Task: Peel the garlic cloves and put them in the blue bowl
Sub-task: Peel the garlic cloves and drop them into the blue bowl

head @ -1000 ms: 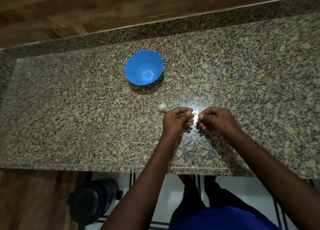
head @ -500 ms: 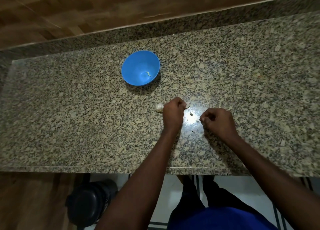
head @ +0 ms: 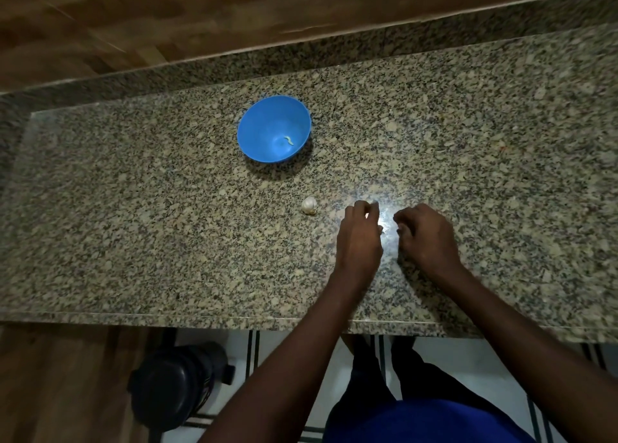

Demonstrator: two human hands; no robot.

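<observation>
Speckled granite counter (head: pixel 133 225) with a raised granite back ledge, wood panelling behind it. Blue bowl (head: pixel 273 128) sits toward the back of the counter, left of centre, with one small pale curled scrap (head: pixel 288 140) inside; can't tell if it's peel or garlic. A whitish garlic piece (head: pixel 308 205) lies on the counter nearer the front edge, well apart from the bowl and just left of the hands. Left hand (head: pixel 359 233) is low over the counter, fingers curled inward; something pale shows at the fingertips, can't tell whether it's gripped. Right hand (head: pixel 426 237) is just beside it, not touching, fingers curled under; contents hidden, can't tell. Dark round object (head: pixel 174 384) on the floor below the counter edge.
</observation>
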